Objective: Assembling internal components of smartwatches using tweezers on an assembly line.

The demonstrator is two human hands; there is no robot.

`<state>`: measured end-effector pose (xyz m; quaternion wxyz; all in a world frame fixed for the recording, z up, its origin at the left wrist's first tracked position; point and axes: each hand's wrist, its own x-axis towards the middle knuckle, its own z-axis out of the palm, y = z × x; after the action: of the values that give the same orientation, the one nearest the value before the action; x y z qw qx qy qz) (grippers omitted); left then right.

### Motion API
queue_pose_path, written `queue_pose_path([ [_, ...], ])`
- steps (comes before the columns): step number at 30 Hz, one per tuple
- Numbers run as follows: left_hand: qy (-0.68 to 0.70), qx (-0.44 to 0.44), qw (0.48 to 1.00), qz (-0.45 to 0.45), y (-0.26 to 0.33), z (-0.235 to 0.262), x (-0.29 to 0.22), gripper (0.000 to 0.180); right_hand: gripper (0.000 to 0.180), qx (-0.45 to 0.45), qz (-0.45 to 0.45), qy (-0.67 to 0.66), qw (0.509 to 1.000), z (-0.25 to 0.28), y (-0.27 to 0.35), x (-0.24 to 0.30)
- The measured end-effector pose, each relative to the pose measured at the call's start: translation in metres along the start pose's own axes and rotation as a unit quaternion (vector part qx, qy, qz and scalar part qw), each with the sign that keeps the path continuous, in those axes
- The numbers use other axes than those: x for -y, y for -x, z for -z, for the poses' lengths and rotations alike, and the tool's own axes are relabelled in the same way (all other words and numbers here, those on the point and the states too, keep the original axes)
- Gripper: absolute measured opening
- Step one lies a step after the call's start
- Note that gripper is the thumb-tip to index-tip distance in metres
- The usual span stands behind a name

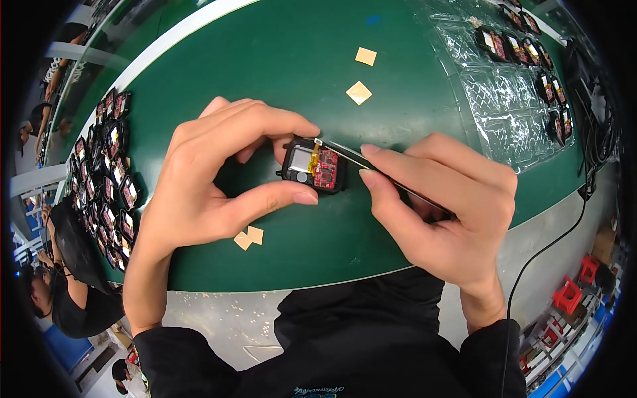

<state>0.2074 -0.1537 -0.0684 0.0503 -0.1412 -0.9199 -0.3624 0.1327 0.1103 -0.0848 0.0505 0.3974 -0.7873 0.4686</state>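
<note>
A small black electronic device housing lies open-faced on the green mat, showing a red circuit board, a silver battery-like block and a strip of yellow tape. My left hand grips this housing from the left, thumb at its lower edge and index finger at its top. Between the thumb and fingers of my right hand is a pair of thin metal tweezers. Their tips reach the housing's upper edge, by a small white connector. Whether they pinch anything is too small to tell.
Many similar housings crowd the table's left side. A clear plastic tray at right holds several more. Small beige squares lie on the green table. A black cable hangs at right. Other people sit at far left.
</note>
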Motion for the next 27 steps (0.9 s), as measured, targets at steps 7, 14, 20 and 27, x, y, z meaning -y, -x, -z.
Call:
queue_pose_path([
  [7,-0.01,0.013,1.0,-0.006,-0.001,0.001,0.001,0.06,0.032,0.008,0.012,0.004,1.0,-0.005,0.0,0.001],
  [14,0.021,0.033,0.999,-0.01,-0.002,0.008,0.008,0.063,0.028,0.018,0.022,-0.011,1.0,-0.006,-0.003,0.0],
  [20,0.069,0.068,0.995,-0.017,-0.005,0.014,0.017,0.07,0.021,0.045,-0.024,-0.056,0.997,0.001,-0.004,0.003],
  [27,0.074,0.071,0.995,-0.019,-0.005,0.015,0.017,0.07,0.018,0.051,-0.046,-0.084,0.994,0.0,-0.003,0.002],
])
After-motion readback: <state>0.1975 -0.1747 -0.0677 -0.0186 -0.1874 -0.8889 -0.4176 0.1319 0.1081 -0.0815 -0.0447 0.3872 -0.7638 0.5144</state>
